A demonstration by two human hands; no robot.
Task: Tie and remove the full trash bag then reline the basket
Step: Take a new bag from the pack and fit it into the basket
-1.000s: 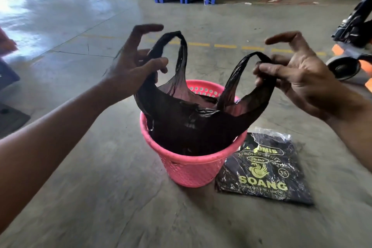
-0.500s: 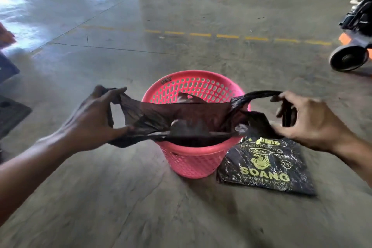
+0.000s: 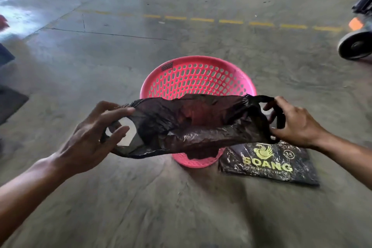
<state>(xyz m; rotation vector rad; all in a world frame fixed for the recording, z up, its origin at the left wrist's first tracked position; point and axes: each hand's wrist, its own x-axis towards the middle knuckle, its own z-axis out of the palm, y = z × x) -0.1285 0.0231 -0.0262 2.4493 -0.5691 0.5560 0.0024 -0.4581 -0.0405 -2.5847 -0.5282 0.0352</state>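
At the far left edge, dark mats and a red object are cut off by the frame, too blurred to be identified. On the near left, the left hand is reached forward with its fingers clenched on one handle loop of a thin, crinkled black plastic trash bag; the thumb is laid over the top of the loop and bare floor is seen through the opening. The bag is stretched flat and wide between both hands, held above the near rim of a round pink perforated plastic basket, whose far inner wall is left uncovered. The bag's lower part is seen sagging into the basket. The grey concrete floor is crossed by a dashed yellow line on the far side. On the right, the other handle loop is grasped by the right hand, fingers hooked through it. Just beside the basket, on its near right, a flat black packet of bags printed with yellow "SOANG" lettering is laid on the floor. At the far right, a dark wheel is partly seen
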